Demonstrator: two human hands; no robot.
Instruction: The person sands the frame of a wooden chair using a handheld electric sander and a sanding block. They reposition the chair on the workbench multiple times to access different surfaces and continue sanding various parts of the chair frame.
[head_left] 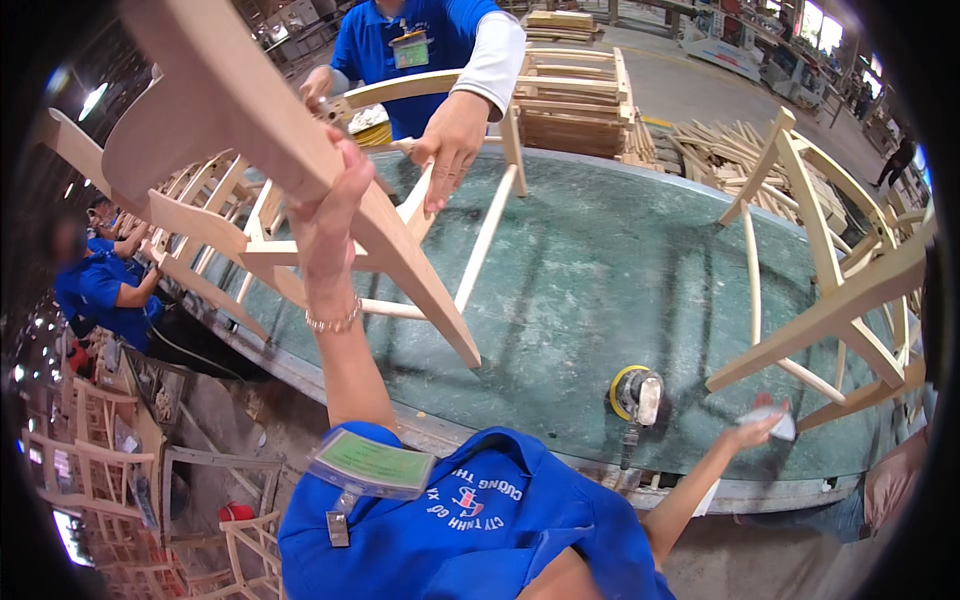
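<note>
My left hand [335, 215] is wrapped around the thick leg of a pale wooden chair frame [425, 280], which stands tilted on the green-topped table [570, 270]. Out to the right, my right hand [757, 430] pinches a small white sheet [783, 424], perhaps sandpaper. Between my hands, near the front edge of the table, lies a round sander [637, 394] with a yellow rim and a hose. Across the table, a co-worker in blue rests one hand [455, 145] on the same chair frame.
Another chair frame [820, 270] stands at the table's right end. Beyond the far edge are stacked wooden parts [570, 110] and a heap of loose sticks [745, 150]. Other people in blue [110, 285] handle frames at the left. More chair frames [90, 430] stand on the floor at lower left.
</note>
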